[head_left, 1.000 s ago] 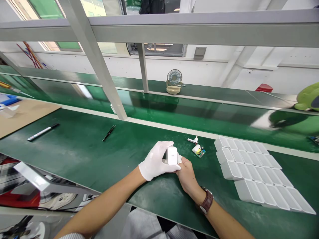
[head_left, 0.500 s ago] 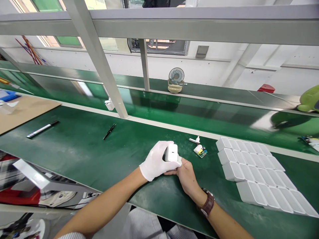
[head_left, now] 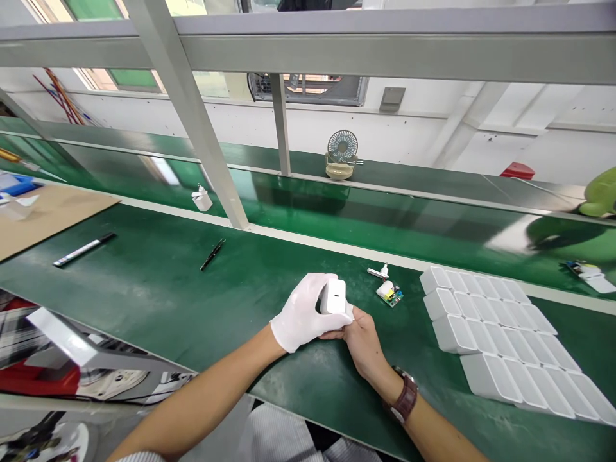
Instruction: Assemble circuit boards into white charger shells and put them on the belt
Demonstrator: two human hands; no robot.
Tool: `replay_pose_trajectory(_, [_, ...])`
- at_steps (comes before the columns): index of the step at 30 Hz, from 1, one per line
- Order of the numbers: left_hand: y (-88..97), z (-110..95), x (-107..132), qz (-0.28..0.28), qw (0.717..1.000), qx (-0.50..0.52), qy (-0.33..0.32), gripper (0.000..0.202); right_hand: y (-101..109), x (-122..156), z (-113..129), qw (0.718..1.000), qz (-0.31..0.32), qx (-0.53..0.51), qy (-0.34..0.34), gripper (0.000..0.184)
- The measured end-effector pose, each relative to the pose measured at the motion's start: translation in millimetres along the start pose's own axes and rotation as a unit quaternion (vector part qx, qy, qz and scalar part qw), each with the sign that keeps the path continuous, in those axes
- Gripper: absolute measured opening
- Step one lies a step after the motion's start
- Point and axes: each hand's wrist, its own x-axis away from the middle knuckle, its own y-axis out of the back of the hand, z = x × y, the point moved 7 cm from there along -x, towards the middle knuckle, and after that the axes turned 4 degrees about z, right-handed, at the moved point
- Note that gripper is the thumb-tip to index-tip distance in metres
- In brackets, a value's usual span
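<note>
- White plastic case (head_left: 335, 297), with a small dark slot in its facing end, is held just above the green bench (head_left: 158, 282), in front of the person.
- The left hand (head_left: 301, 314), in a white glove, grasps the case from the side.
- The right hand (head_left: 364, 340) meets the case's near lower part; whether its fingers pinch or merely brace there, I cannot tell.
- A slip looks the likeliest mishap: smooth glove on smooth plastic could let the case turn, drop and get scuffed, particularly if the right hand pushes hard.
- The circuit board (head_left: 389, 294) lies bare beyond the right hand, near a small white part (head_left: 378, 273). A careless sweep of the right hand could drag it or bend its components.
- White boxes (head_left: 500, 340) stand in four slanting rows at the right. They look light, so a bump from the forearm could skew the rows; their contents cannot be made out.
- At far left, a blue tray (head_left: 19, 186) and a small whitish box (head_left: 18, 207) sit by a brown sheet (head_left: 72, 208); what they hold is unclear.
</note>
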Motion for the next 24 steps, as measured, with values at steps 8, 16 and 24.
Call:
replay_pose_trajectory(8, [-5.1,-1.4,-0.4,0.024,0.995,-0.061,-0.073,0.058,21.0,-12.1,26.0,0.993,-0.058,-0.026,0.103,0.055])
replay_pose_trajectory(16, [-16.7,25.3,-1.0,0.098,0.980,-0.170,0.018,0.055,25.4,-21.7,21.9,0.967,-0.028,0.161,0.196,0.058])
replay_pose_trajectory(24, [52.2,57.1,9.2,0.162,0.957,-0.237,0.039,0.061,32.6,-13.6,19.1,0.933,-0.033,0.283,0.220,0.050])
